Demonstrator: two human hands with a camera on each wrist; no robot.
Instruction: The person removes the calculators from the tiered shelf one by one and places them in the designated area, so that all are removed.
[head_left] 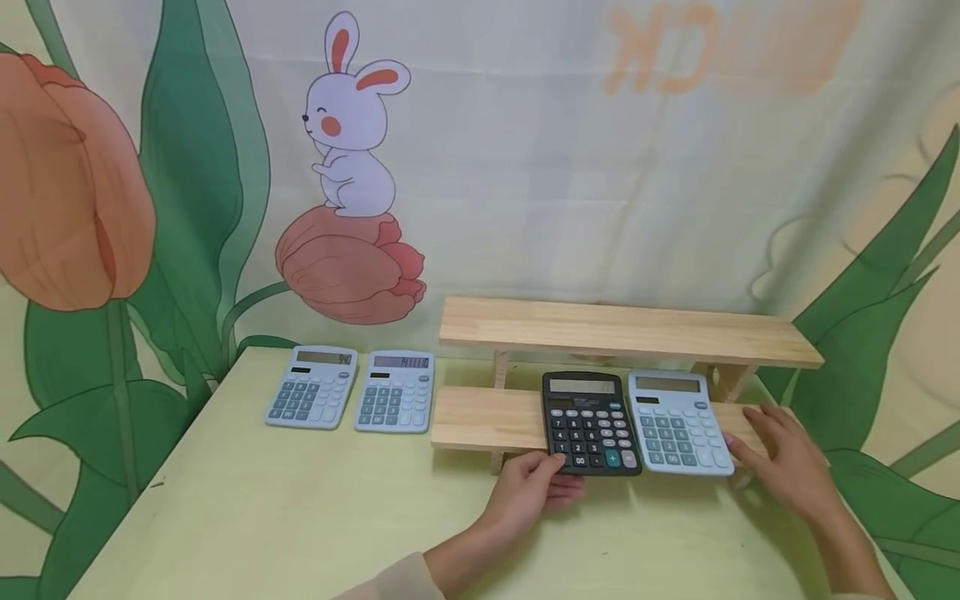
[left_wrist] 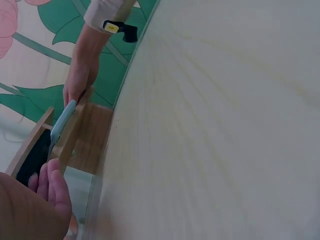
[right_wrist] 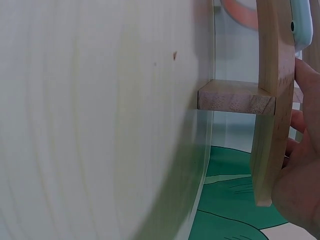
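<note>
From my remote station I identify the following units, with the wooden shelf as reference datum. Behind the shelf hangs a printed backdrop (head_left: 570,192) with tulips and a white rabbit. Beneath the shelf, and extending forward and left of it, is the pale yellow-green table (head_left: 225,500). The wooden shelf (head_left: 630,329) has two boards: an upper one at the rear and a lower one in front.

Left hand (head_left: 525,487): in front of the shelf. Fingers clamped on the black calculator (head_left: 591,423), thumb on its lower left corner, remaining fingers underneath. Right hand (head_left: 795,467): at the right end of the shelf. Fingers apart, resting on the lower board; thumb at the lower right edge of the near blue calculator (head_left: 678,422).

I locate both of these calculators side by side over the shelf's lower board, bottom edges reaching past its front edge, the blue unit right of the black. Left of the shelf, on the table, lie two further blue calculators (head_left: 395,392), the nearer of which sits just beside the shelf.
</note>
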